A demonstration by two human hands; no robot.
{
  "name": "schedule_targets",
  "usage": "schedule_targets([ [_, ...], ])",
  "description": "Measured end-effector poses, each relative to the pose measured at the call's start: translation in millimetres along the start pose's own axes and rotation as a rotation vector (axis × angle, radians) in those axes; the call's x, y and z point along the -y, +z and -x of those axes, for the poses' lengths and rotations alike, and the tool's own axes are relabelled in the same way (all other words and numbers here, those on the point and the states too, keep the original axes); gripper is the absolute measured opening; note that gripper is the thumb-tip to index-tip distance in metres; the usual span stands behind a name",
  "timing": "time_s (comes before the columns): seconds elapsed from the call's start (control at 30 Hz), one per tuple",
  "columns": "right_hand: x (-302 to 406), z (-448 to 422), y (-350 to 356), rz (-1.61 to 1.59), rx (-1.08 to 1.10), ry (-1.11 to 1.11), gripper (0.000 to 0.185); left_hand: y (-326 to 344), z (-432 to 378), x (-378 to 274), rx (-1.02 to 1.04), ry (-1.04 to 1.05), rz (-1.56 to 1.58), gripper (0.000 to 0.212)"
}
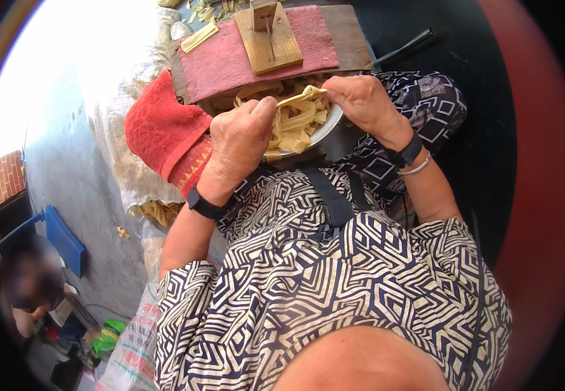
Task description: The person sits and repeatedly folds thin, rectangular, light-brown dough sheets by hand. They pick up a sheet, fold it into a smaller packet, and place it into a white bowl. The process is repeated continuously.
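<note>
Between my two hands runs a pale yellow strip of dried plant leaf (307, 94), with a knot or fold near its right end. My left hand (243, 128) pinches one end and my right hand (358, 100) pinches the other. Below the strip, a white-rimmed basin (332, 123) holds more loose yellow strips (293, 132). Just beyond the basin lies a board with a pink cloth (214, 66) on it. On that cloth stands a wooden block (289, 51) with an upright piece and a thin metal part. A folded yellow strip (199, 38) lies at the cloth's left corner.
A red towel (165, 127) lies over my left knee. Woven sacks (130, 171) stand at the left, with leaf pieces around them. A black rod (404, 46) sticks out at the board's right. Another person (30, 283) is at the lower left, near a blue seat (64, 239).
</note>
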State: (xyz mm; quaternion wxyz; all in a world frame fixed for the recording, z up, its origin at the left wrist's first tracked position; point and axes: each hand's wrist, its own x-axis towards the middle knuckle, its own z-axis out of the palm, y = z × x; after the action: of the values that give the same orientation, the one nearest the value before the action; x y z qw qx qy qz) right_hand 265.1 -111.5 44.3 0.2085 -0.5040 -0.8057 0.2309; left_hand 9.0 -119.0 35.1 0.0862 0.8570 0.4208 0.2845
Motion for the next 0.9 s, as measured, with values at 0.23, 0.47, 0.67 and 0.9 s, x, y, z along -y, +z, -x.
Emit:
schedule_targets([
  [0.23, 43.4, -15.2, -5.5, 0.237, -0.135, -0.25, 0.043, -1.6, -7.7, -4.8, 0.013, 0.05, 0.04, 0.008],
  [0.47, 24.7, -22.8, -21.0, -0.656, 0.32, 0.144, 0.017, -27.2, -13.7, 16.3, 0.163, -0.192, 0.55, 0.007],
  [0.67, -2.1, -74.0, -0.9, -0.824, -0.01, 0.368, 0.015, 8.0, -47.0, 71.5, 0.022, -0.418, 0.724, 0.019],
  [0.9, -26.2, -102.1, 25.8, -0.564, -0.182, 0.235, 0.014, 33.8, -56.4, 98.1, -0.045, -0.466, 0.705, 0.022],
])
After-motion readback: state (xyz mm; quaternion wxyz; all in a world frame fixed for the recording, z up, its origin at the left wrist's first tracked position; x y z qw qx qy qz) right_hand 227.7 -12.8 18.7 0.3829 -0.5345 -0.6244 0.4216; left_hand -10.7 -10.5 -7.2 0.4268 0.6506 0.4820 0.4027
